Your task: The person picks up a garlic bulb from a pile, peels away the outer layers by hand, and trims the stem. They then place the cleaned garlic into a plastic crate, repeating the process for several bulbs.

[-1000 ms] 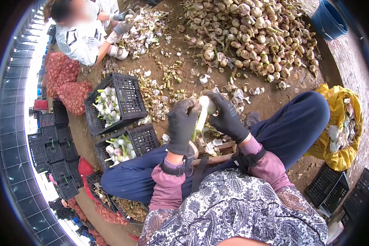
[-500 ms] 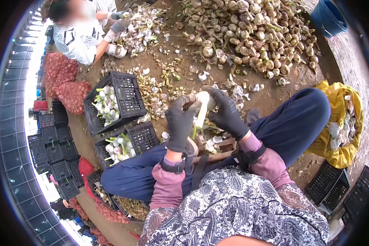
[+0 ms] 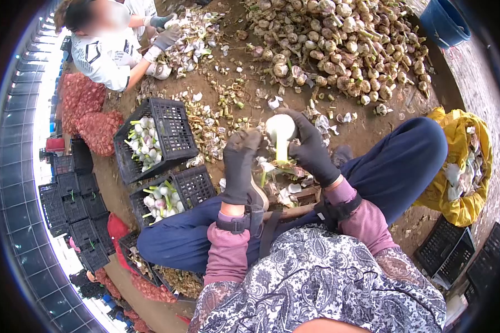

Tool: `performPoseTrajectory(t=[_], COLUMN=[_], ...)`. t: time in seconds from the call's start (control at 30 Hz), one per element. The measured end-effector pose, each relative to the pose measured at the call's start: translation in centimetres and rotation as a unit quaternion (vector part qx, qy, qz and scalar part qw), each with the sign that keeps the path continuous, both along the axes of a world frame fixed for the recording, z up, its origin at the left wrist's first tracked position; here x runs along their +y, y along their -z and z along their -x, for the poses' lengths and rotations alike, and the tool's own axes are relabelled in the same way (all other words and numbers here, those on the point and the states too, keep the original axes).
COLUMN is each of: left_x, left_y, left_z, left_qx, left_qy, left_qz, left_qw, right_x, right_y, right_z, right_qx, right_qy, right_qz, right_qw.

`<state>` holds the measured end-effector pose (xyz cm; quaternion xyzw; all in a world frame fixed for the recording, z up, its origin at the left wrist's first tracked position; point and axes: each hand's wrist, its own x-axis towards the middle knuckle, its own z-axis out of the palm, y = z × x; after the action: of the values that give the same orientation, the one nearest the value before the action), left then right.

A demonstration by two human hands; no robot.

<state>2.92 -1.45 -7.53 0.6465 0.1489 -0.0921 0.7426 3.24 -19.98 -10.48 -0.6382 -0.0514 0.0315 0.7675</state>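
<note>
A white garlic bulb (image 3: pixel 281 129) with a pale thick stem pointing down toward me is in my right hand (image 3: pixel 312 149), which wears a dark glove. The fingers wrap its right side and top. My left hand (image 3: pixel 240 164), gloved too, is just left of the bulb and apart from it. Its fingers are curled together, and whatever may be in them is hidden. Below my hands, peeled garlic skins (image 3: pixel 288 195) and green stem scraps lie between my legs.
A large heap of garlic bulbs (image 3: pixel 344 47) lies ahead. Black crates (image 3: pixel 175 130) with cleaned garlic stand at left, near red mesh sacks (image 3: pixel 83 100). At right are a yellow sack (image 3: pixel 472 208) and a blue bucket (image 3: pixel 441 25). A co-worker (image 3: pixel 103 55) sits at upper left.
My left hand has come off the bulb and moved slightly left. The bulb, in my right hand, has turned so its stem points more straight down. The co-worker's hands have shifted a little.
</note>
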Motion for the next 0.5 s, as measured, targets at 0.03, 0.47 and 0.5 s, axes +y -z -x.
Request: performPoseTrajectory(t=[0.03, 0.47, 0.5], left_x=[-0.5, -1.2, -1.3], left_y=[0.0, -0.6, -1.0], left_z=[-0.1, -0.9, -0.9], left_qx=[-0.052, -0.084, -0.072], left_qy=[0.004, -0.001, -0.023], left_qz=[-0.060, -0.168, -0.124], left_qw=[0.997, 0.982, 0.989], right_x=[0.3, 0.4, 0.3], right_y=[0.2, -0.6, -0.4], right_z=[0.1, 0.2, 0.1], right_qx=[-0.023, -0.147, -0.136], right_qy=[0.004, 0.032, 0.014], right_qz=[0.023, 0.092, 0.051], right_qw=[0.999, 0.984, 0.989])
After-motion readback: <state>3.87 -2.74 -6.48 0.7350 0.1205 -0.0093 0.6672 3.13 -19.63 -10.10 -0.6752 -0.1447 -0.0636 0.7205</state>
